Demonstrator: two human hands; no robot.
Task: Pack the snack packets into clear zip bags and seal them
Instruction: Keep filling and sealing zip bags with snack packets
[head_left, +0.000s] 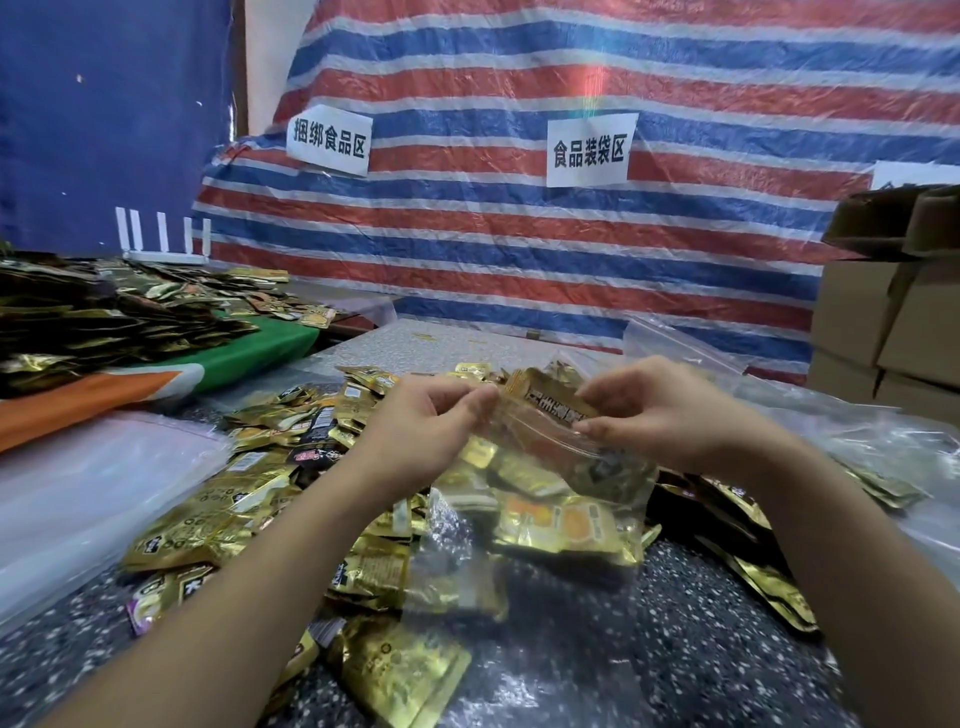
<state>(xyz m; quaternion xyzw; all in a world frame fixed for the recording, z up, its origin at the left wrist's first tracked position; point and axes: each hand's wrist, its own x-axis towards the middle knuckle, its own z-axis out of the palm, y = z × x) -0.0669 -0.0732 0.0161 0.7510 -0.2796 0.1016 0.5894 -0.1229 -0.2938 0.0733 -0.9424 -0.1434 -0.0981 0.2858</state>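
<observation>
I hold a clear zip bag (566, 499) above the table; it hangs down with several gold snack packets inside. My left hand (421, 431) pinches the left end of the bag's top edge. My right hand (660, 410) pinches the right part of the top edge. One gold packet (545, 400) sticks up out of the bag's mouth between my hands. A heap of loose gold and black snack packets (270, 467) covers the speckled table (675, 623) below and to the left.
A stack of empty clear bags (78, 493) lies at the left. More clear bags (883, 447) lie at the right. Another packet pile (104, 317) sits on a green and orange cloth, far left. Cardboard boxes (893, 322) stand at the right; a striped tarp (519, 234) hangs behind.
</observation>
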